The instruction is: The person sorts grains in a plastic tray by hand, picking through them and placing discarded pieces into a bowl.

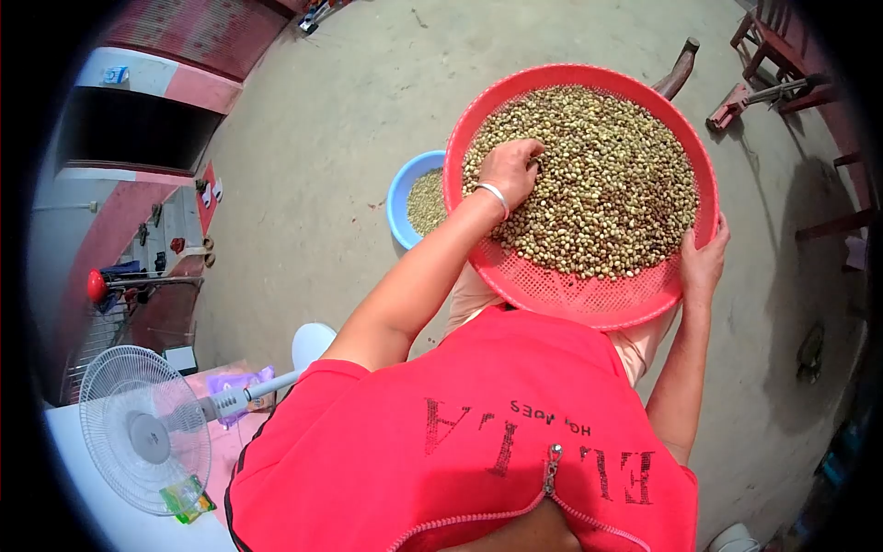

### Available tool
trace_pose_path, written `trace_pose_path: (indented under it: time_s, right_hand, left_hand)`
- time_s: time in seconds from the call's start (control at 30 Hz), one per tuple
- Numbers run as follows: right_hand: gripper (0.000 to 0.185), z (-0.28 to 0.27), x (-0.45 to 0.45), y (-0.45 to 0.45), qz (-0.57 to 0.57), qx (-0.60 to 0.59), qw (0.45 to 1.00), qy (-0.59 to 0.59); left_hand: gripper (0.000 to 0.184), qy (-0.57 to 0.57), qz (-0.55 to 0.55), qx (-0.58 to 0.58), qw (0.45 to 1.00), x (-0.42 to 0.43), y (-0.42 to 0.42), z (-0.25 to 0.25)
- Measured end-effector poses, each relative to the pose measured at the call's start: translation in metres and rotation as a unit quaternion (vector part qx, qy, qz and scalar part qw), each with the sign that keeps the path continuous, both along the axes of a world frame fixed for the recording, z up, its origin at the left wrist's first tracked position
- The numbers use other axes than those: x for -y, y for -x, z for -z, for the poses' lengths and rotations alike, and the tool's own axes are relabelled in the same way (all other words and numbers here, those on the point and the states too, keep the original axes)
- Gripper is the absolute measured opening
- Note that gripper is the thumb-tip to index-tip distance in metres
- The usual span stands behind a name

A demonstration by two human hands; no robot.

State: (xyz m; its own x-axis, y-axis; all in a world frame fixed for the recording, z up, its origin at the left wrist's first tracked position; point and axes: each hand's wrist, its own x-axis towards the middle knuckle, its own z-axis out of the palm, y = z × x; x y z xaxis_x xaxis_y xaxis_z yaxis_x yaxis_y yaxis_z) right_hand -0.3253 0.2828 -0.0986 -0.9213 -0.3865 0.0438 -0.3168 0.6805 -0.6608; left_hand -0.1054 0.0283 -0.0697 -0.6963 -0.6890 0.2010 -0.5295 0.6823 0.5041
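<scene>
A round red sieve basket [579, 299], heaped with small green and brown beans [598, 175], is held over my lap. My left hand [511, 171], with a bracelet at the wrist, is at the left part of the heap. Its fingers are curled together, and whatever they pinch is too small to name. At the lower right, my right hand [705, 260] grips the basket's rim, its thumb on the edge and some fingers hidden beneath.
On the concrete floor [303, 184], a blue basin [398, 204] of similar beans stands left of the basket, partly hidden. A white fan [147, 437] is at the lower left. Wooden chairs [777, 46] stand at the upper right, near a wooden piece [679, 72] behind the basket.
</scene>
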Motion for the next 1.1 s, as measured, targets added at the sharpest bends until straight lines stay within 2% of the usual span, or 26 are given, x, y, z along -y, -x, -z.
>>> trace_pose_path:
  time_s: [0.07,0.17,0.23,0.43,0.5,0.53,0.6,0.63,0.67,0.73,0.87,0.93,1.0,1.07,1.1]
  right_hand:
    - [0.066,0.006,-0.001,0.003,0.002,-0.008,1.000,-0.002]
    - [0.066,0.005,-0.002,0.002,-0.011,-0.031,0.999,0.009]
    - [0.060,-0.017,0.005,-0.010,0.008,0.020,1.000,0.004]
    - [0.060,-0.010,0.002,-0.006,-0.001,0.008,1.000,0.018]
    - [0.060,-0.010,0.002,-0.007,0.001,0.009,1.000,0.015]
    - [0.060,-0.011,0.002,-0.007,0.001,0.007,1.000,0.015]
    - [0.062,-0.005,0.001,-0.005,0.001,0.003,1.000,0.014]
    - [0.065,-0.003,0.001,-0.005,-0.002,-0.002,1.000,0.015]
    - [0.065,-0.001,0.002,-0.003,-0.005,-0.002,1.000,0.015]
    - [0.065,-0.003,0.003,-0.003,0.004,0.005,1.000,0.005]
    - [0.065,-0.007,0.003,-0.003,0.008,0.027,1.000,-0.007]
    - [0.066,-0.001,0.002,0.000,0.001,-0.001,1.000,0.004]
    - [0.066,-0.001,0.002,0.001,0.002,0.002,1.000,0.000]
    - [0.066,0.002,0.000,0.002,0.006,0.005,1.000,-0.005]
    - [0.066,0.005,0.000,0.001,0.000,-0.011,1.000,0.004]
  left_hand:
    - [0.018,-0.020,0.003,0.006,1.000,0.006,0.006,0.009]
    - [0.014,0.012,0.035,0.010,0.999,0.017,0.010,0.031]
    - [0.014,0.003,0.020,0.017,1.000,0.015,0.011,0.030]
    - [0.012,-0.005,0.006,0.008,1.000,0.009,0.010,0.019]
    - [0.012,-0.010,-0.038,-0.039,0.998,0.004,-0.001,0.001]
    - [0.012,0.063,-0.035,0.060,0.996,0.011,-0.006,-0.011]
    - [0.012,0.021,-0.051,-0.088,0.995,0.033,-0.036,0.002]
    - [0.013,0.025,-0.107,-0.074,0.991,0.035,-0.051,-0.008]
    - [0.013,0.025,-0.110,-0.073,0.991,0.044,-0.065,-0.016]
    - [0.014,0.213,-0.185,0.059,0.958,0.054,-0.087,-0.030]
    - [0.014,0.128,-0.200,0.009,0.971,0.034,-0.079,-0.043]
    - [0.014,-0.015,-0.086,-0.036,0.996,0.012,-0.059,-0.041]
    - [0.013,0.019,-0.039,-0.011,0.999,-0.005,-0.039,-0.037]
    - [0.013,0.030,0.017,0.118,0.992,-0.011,-0.023,-0.032]
    - [0.013,0.003,0.030,0.130,0.991,-0.012,-0.019,-0.027]
